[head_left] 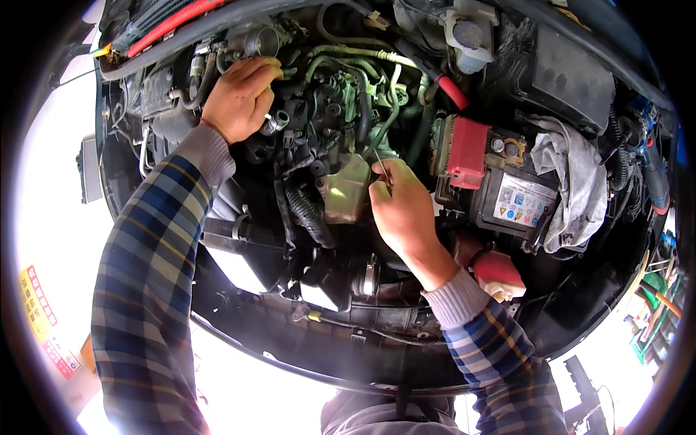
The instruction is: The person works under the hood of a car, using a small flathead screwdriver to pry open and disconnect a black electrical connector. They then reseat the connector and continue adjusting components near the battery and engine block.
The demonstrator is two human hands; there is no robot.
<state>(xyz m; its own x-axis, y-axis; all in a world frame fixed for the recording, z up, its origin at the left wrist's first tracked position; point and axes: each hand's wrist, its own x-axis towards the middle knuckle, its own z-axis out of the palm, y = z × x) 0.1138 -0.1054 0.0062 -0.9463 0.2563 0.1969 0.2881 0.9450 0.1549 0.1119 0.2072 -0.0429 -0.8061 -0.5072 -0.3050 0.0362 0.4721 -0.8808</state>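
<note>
My left hand (239,98) is up at the upper left of the engine, fingers curled beside a round metal housing (258,41); what they grip is hidden. My right hand (401,217) pinches a thin metal rod (378,156) that points up among the hoses (366,109) at the engine's centre. Just left of that hand sits a pale, translucent greenish part (341,196). To its right is the battery (518,206) with a red terminal cover (467,151).
A crumpled grey cloth (576,177) lies over the battery's right side. A white-bodied reservoir (475,54) stands at the top. A red plastic part (499,275) sits below the battery. The bay's curved front edge (326,362) crosses the bottom. Tools (656,297) show at far right.
</note>
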